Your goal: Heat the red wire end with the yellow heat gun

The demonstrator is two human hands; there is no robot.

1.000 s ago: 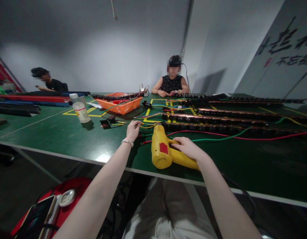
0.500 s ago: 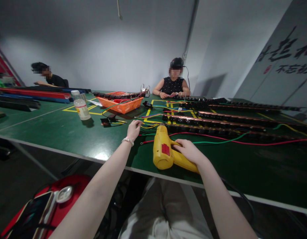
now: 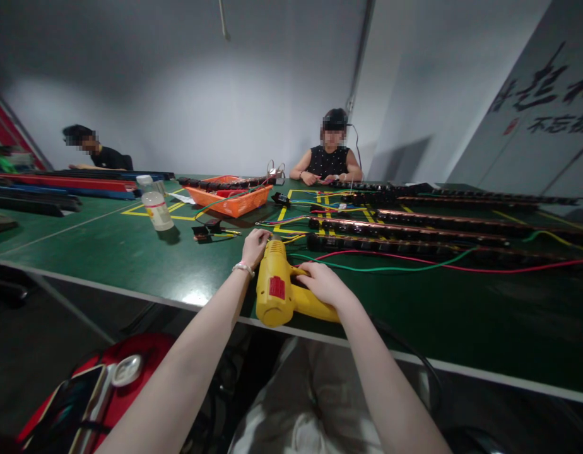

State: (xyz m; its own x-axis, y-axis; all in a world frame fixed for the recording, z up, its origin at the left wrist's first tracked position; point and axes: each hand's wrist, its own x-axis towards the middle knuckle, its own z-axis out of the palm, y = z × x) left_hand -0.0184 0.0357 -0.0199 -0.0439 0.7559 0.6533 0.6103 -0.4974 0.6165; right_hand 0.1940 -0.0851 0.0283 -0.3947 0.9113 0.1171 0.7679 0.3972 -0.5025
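In the head view a yellow heat gun (image 3: 274, 287) with a red label sits over the table's near edge, its nozzle pointing away from me. My right hand (image 3: 320, 282) is closed around its handle. My left hand (image 3: 256, 246), wearing a beaded bracelet, pinches a wire end just left of the nozzle. The yellow wires (image 3: 295, 239) run from that spot to a long black strip with copper-coloured edges (image 3: 367, 244). The fingertips and the held wire end are mostly hidden. A green wire (image 3: 414, 269) and a red wire (image 3: 485, 272) lie to the right.
Beyond my left hand stands an orange basket (image 3: 239, 205) with strips across it. A clear bottle (image 3: 156, 211) and a small black part with wires (image 3: 209, 231) are on the left. Two people sit across the table. A phone (image 3: 67, 403) lies on a red stool (image 3: 144, 343).
My right hand has moved the heat gun left, bringing its nozzle beside my left hand. The left hand has stayed almost in place.
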